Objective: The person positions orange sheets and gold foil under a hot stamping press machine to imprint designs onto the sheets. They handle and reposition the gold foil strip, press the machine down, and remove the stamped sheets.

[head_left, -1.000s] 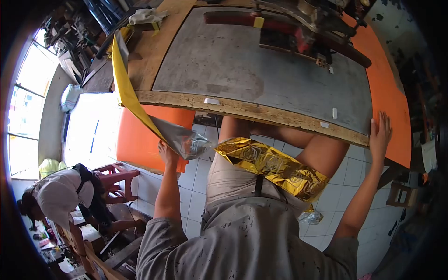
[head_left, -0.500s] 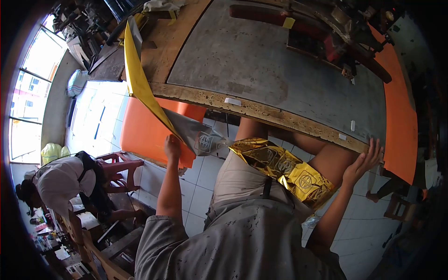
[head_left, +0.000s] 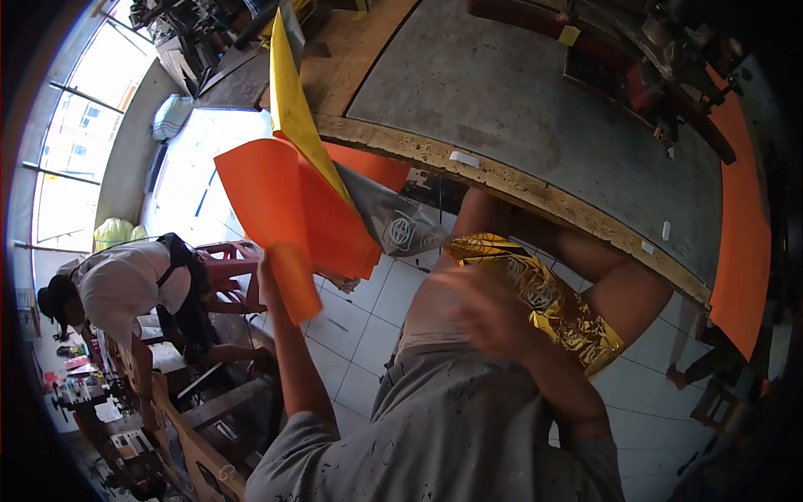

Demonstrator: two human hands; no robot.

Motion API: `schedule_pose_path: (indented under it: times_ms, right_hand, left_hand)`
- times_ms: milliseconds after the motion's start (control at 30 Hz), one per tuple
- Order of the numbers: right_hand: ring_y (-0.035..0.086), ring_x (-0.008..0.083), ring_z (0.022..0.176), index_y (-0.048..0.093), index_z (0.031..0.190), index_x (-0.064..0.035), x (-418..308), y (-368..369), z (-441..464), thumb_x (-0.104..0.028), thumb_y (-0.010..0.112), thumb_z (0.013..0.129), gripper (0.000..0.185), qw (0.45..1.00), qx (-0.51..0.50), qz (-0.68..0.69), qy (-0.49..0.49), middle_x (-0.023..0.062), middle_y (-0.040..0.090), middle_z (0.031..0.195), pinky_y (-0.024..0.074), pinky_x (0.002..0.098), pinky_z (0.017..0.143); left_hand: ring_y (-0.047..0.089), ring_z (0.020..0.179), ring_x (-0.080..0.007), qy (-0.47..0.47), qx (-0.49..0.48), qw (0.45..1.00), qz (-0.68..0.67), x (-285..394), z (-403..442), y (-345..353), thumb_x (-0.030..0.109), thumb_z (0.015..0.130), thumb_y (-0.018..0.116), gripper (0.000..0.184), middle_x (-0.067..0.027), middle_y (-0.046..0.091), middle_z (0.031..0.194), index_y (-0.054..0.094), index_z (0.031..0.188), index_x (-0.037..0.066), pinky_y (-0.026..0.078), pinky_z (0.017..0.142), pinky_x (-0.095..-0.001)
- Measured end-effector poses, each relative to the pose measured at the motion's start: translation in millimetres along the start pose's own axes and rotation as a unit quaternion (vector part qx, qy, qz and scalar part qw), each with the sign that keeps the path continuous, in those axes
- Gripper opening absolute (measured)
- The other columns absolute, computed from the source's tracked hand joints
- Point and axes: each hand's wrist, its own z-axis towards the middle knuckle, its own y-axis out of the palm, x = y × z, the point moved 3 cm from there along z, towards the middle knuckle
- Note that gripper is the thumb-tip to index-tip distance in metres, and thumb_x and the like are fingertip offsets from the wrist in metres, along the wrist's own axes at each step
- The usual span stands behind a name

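Observation:
At the left, an orange sheet (head_left: 261,180) curls upward, with its near end at my left hand (head_left: 268,272). The hand grips the sheet's edge, which partly hides the fingers. More orange sheets (head_left: 339,222) lie beneath and beside it. A long foil strip, yellow (head_left: 288,96) on one face and silver (head_left: 397,222) with a printed emblem on the other, hangs from the table past these sheets. My right hand (head_left: 489,314) is over my lap, smeared by motion. Close to it, crumpled gold foil (head_left: 569,314) with printed emblems rests across my thighs.
The grey-topped table (head_left: 502,100) has a worn wooden edge and carries a dark red metal frame (head_left: 619,84). Another orange sheet (head_left: 740,226) hangs at its right end. A person (head_left: 134,284) bends over a bench at the left, near a red stool (head_left: 230,276).
My left hand has lifted an orange sheet, which now curls up. My right hand has moved left from the table's edge to over my lap. The view has shifted.

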Motion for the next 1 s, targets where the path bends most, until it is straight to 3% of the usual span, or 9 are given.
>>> schedule_pose_path:
  times_ms: [167,267,333,500,600,700,733,800,1000]
  right_hand:
    - [0.051,0.0509,0.132,0.029,0.155,0.0048,-9,132,77,-0.037,0.056,0.104,0.071,0.995,-0.024,0.088,-0.027,0.0341,0.048,0.146,0.0442,0.0496,0.111]
    - [0.06,0.05,0.122,0.034,0.153,0.0047,-26,156,99,-0.024,0.059,0.101,0.065,0.978,-0.174,0.047,0.102,0.0345,0.054,0.138,0.0519,0.0486,0.102]
    - [0.065,0.0484,0.114,0.042,0.149,0.0037,-29,155,100,-0.016,0.057,0.099,0.056,0.982,-0.188,0.022,-0.001,0.0342,0.059,0.13,0.0549,0.0487,0.095]
    - [0.073,0.0337,0.1,0.056,0.141,0.0013,-83,32,98,-0.005,0.054,0.099,0.042,0.985,-0.095,0.13,-0.064,0.026,0.068,0.114,0.0579,0.0399,0.088]
    - [0.072,0.0195,0.1,0.056,0.143,-0.0014,-97,-70,73,-0.007,0.058,0.099,0.044,0.988,-0.001,0.15,-0.02,0.0177,0.071,0.113,0.0565,0.0343,0.085]
    - [0.066,0.0132,0.111,0.054,0.145,-0.0002,-93,-139,40,-0.011,0.06,0.102,0.044,0.938,0.117,0.326,0.029,0.0093,0.069,0.125,0.0524,0.0301,0.096]
    - [0.064,0.014,0.116,0.054,0.145,0.0002,-80,-152,29,-0.012,0.06,0.103,0.044,0.919,0.179,0.351,0.006,0.007,0.067,0.132,0.0507,0.0298,0.101]
    - [0.062,0.0142,0.12,0.053,0.146,-0.0006,-63,-171,8,-0.014,0.06,0.104,0.044,0.908,0.246,0.338,-0.004,0.0076,0.065,0.135,0.0489,0.0301,0.103]
    - [0.059,0.0148,0.126,0.05,0.148,-0.0012,-26,-200,-58,-0.017,0.06,0.105,0.047,0.915,0.326,0.235,0.034,0.008,0.062,0.139,0.0451,0.0304,0.107]
  left_hand:
    - [0.06,0.121,-0.0228,0.182,0.034,0.965,0.183,-83,-102,8,0.039,0.109,0.049,0.047,-0.0141,0.06,0.129,0.055,0.132,-0.001,0.05,0.099,-0.034]
    - [0.044,0.14,-0.0263,0.201,0.014,0.959,0.198,-134,-156,43,0.037,0.109,0.046,0.053,-0.0168,0.049,0.146,0.049,0.141,-0.005,0.032,0.117,-0.036]
    - [0.032,0.147,-0.0298,0.266,-0.03,0.915,0.302,-166,-156,5,0.035,0.109,0.047,0.058,-0.0188,0.035,0.156,0.038,0.149,-0.006,0.025,0.12,-0.0398]
    - [0.015,0.155,-0.0365,0.368,0.148,0.804,0.443,-108,-92,-3,0.023,0.105,0.059,0.079,-0.0217,0.011,0.167,0.01,0.161,-0.001,0.017,0.124,-0.0486]
    - [0.011,0.157,-0.0362,0.343,0.276,0.833,0.335,-69,-27,-58,0.052,0.101,0.061,0.103,-0.022,0.002,0.17,-0.003,0.163,-0.001,0.013,0.127,-0.0497]
    - [0.035,0.148,-0.034,0.269,0.125,0.94,0.17,2,-2,-24,0.062,0.101,0.052,0.094,-0.0196,0.027,0.164,0.016,0.161,-0.001,0.028,0.123,-0.0455]
    - [0.047,0.141,-0.0333,0.131,-0.01,0.984,0.116,17,15,-23,0.063,0.104,0.045,0.085,-0.0184,0.039,0.16,0.029,0.159,0.0,0.033,0.12,-0.0453]
    - [0.057,0.13,-0.0245,0.044,-0.313,0.938,-0.141,29,27,-8,0.046,0.103,0.058,0.065,-0.0117,0.059,0.141,0.047,0.148,-0.001,0.047,0.107,-0.0384]
    - [0.063,0.121,-0.0217,0.211,-0.242,0.941,0.11,89,8,112,0.014,0.1,0.064,0.051,-0.0136,0.063,0.134,0.048,0.147,-0.001,0.051,0.103,-0.0351]
